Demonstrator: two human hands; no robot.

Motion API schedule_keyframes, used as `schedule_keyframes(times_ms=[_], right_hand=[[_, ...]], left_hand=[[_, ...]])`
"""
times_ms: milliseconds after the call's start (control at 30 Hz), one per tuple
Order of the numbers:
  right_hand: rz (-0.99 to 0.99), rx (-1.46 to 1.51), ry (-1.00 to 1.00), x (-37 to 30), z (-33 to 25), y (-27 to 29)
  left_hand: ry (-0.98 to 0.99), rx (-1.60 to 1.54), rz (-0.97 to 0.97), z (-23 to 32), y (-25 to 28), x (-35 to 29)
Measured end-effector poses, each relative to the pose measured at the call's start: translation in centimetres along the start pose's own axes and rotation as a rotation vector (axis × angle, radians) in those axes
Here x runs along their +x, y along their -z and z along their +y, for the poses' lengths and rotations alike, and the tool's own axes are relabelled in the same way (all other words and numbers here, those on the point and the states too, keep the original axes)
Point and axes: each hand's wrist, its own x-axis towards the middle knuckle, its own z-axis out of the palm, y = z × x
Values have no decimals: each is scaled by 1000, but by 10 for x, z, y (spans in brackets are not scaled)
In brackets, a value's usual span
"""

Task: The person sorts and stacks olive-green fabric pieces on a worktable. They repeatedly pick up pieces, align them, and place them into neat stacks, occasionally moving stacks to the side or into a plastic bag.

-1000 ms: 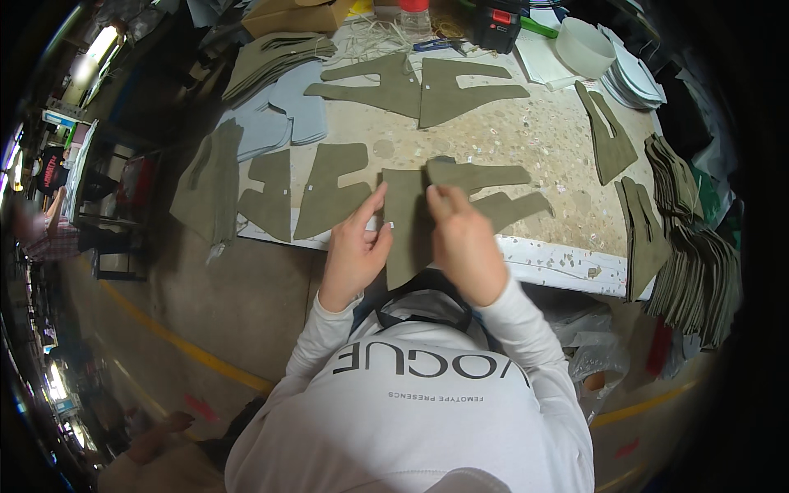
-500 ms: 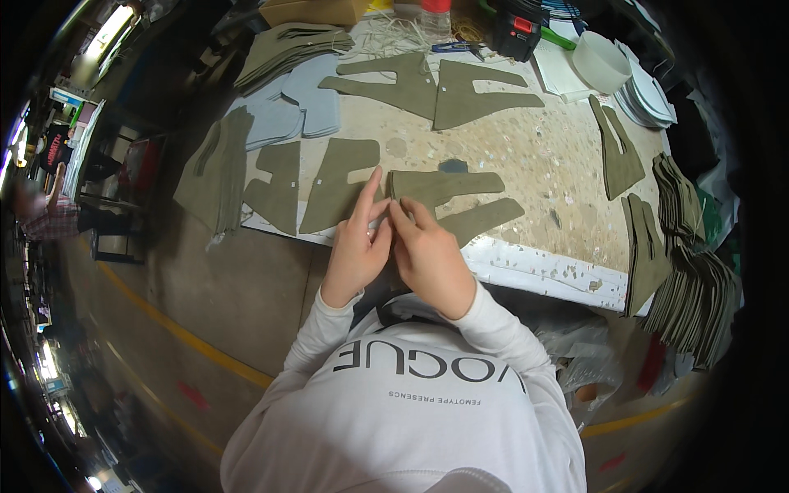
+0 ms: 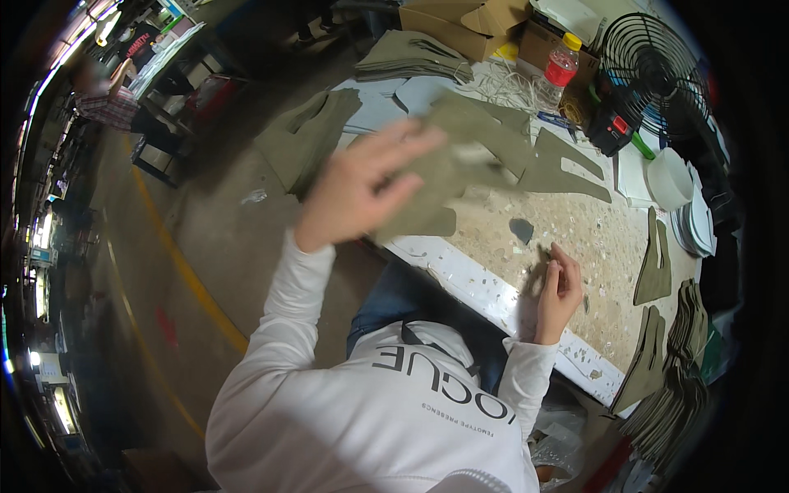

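My left hand [image 3: 357, 185] is raised over the left part of the table, smeared by motion. Its fingers hold a flat olive cut piece with slits [image 3: 436, 177], also blurred, which covers part of the pieces beneath. Another olive cut piece [image 3: 559, 172] lies flat just beyond it, towards the back. Over the table's front edge, my right hand [image 3: 563, 292] has its fingers loosely bent and apart, with nothing visible in them. A dark grey patch [image 3: 521, 230] marks the tabletop near its fingertips.
Olive stacks lie at the left edge [image 3: 308, 135], back left [image 3: 407, 57] and right edge [image 3: 670, 419]. Pale blue pieces [image 3: 370, 107] sit at the left. Behind stand a cardboard box [image 3: 444, 29], a red-labelled bottle [image 3: 560, 70], a black fan [image 3: 657, 70] and a white tape roll [image 3: 670, 177].
My hands have parted: the left rose towards the far left with an olive piece, while the right moved right. The slitted piece formerly before them has left its spot. The view has turned left.
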Motion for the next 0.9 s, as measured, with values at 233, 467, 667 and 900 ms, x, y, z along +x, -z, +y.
schedule_keyframes(times_ms=[233,467,667,900], right_hand=[[-38,-107,-16,-7,-1,5],[-37,-15,48,-3,-5,4],[-115,-99,146,23,-27,21],[-345,-396,379,111,-26,-5]], left_hand=[[571,-291,526,-123,63,-38],[814,-355,502,-162,68,-76],[797,-45,414,-146,68,-75],[152,784,614,-87,28,-27]])
